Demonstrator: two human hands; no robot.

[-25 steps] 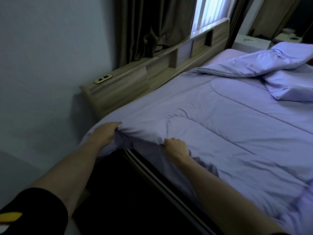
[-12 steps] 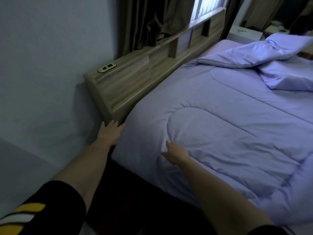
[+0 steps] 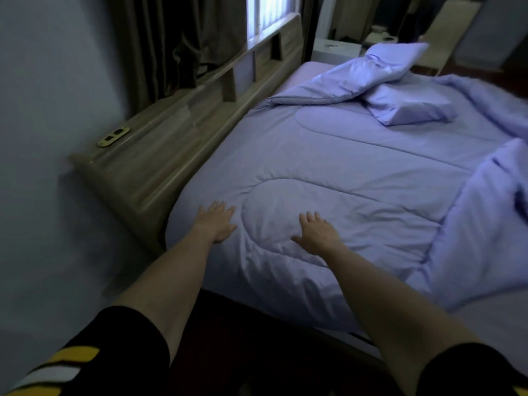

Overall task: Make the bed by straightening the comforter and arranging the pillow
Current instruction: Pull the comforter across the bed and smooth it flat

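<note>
**Bed corner, two flat hands on lilac comforter**

Quilted lilac fabric comforter [image 3: 357,172]: one. Spread over the near corner and middle of the bed, stitched oval panel under the hands; far edge folded back in a rumpled ridge, right side bunched in a loose heap. Draped over the near bed edge.

Rectangular lilac fabric pillow [image 3: 411,105]: one counted with certainty. Lying on top of the comforter toward the far right, tilted, just beside the folded-back ridge. Puffed lilac shape behind it: pillow or comforter corner, cannot tell.

Left hand [image 3: 215,224]: one. Palm down, fingers straight and spread, pressed flat on the comforter near the bed corner, close to the headboard. Gripping nothing.

Right hand [image 3: 315,234]: one. Palm down, fingers straight and spread, resting flat on the oval panel, apart from the left. Gripping nothing.

Black short sleeves with yellow and white stripes [image 3: 85,358]: two, one per arm.

Long grey-brown wooden headboard with open shelf compartments [image 3: 177,132]: one. Compartments seen: about three; contents not discernible. Small brass-coloured oval plate [image 3: 113,136] with two dark slots on its top: one.

Dark brown curtains [image 3: 177,38] behind the headboard; bright window strip beside them.

Pale bedside cabinet [image 3: 334,51] at the far end: one.
</note>
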